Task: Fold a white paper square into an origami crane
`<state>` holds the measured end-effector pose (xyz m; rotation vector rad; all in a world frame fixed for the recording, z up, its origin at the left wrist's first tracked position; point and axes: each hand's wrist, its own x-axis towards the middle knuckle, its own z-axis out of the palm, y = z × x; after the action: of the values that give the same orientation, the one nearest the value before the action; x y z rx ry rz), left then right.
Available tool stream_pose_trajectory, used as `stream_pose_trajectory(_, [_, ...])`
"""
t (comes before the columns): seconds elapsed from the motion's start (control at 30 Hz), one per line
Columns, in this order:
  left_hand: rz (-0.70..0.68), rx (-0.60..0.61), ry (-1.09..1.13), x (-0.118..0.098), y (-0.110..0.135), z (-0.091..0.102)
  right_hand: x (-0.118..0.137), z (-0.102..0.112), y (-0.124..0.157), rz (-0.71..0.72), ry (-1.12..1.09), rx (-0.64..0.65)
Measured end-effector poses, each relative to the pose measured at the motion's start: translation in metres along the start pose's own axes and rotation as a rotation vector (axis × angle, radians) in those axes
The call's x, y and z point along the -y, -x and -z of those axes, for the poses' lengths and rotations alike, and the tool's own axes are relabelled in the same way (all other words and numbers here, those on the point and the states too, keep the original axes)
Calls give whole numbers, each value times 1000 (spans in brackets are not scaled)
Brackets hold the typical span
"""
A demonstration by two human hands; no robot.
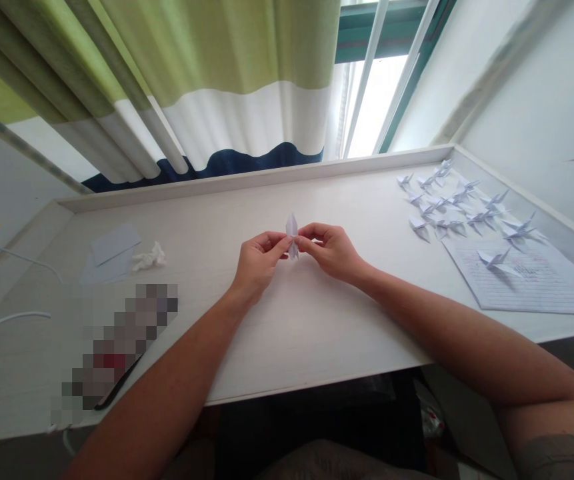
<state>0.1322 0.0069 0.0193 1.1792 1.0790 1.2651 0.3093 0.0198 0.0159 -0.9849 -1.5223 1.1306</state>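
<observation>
Between my two hands, over the middle of the white desk, is a small folded white paper (291,225) held upright, its pointed tip facing away from me. My left hand (261,259) pinches its left side between thumb and fingers. From the right, my right hand (331,250) grips the same piece with thumb and forefinger, and the two thumbs nearly meet on it. Its lower end shows just below the thumbs, while the fingers hide its middle.
Several folded paper cranes (459,197) stand at the right, one crane (497,260) on a lined paper pad (541,293). Loose paper sheets (115,245), a crumpled tissue (149,257) and a blurred-out long object (121,347) lie left, near white cables (9,323). A raised rim (267,179) borders the desk's back.
</observation>
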Motion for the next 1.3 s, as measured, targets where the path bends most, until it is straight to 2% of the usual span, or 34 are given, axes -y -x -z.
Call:
stream_pose_trajectory(0.17, [-8,28,-65,-2,-1,3,-2,1,-1,-28,-69,48])
stream_pose_trajectory(0.4, [48,54,15,-3,-2,6,-1,5,-3,-85,-231,140])
stream_pose_trajectory(0.6, [12,107,90,2,-5,7,-1,5,-4,-89,-338,128])
stream_pose_trajectory(0.97, [30,62,52,-4,-2,6,7,9,-2,-59,-140,131])
stream_pose_trajectory(1.3, [-44,101,17,0,-4,9,-5,6,-3,-10,-160,88])
